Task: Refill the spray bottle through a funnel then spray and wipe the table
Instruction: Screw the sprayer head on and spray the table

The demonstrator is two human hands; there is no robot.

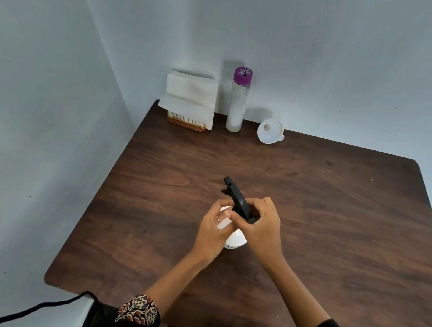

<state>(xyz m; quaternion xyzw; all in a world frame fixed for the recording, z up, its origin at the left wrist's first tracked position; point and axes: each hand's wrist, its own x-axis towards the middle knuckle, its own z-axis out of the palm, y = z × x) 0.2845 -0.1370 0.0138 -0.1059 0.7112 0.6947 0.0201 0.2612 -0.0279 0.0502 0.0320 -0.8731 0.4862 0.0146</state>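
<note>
A white spray bottle [236,240] stands near the middle of the dark wooden table [327,223]. My left hand [213,232] wraps around its body. My right hand [263,226] grips its black trigger head [237,199], whose nozzle points up and to the left. A white funnel [270,131] lies tipped on its side at the back of the table. To the funnel's left stands a clear refill bottle [238,101] with a purple cap, upright against the wall. White paper napkins [190,97] sit in an orange holder in the back left corner.
Pale walls close in on the table at the left and the back. A black cable [50,306] hangs past the table's front left corner. The table's right edge runs near the frame's right side.
</note>
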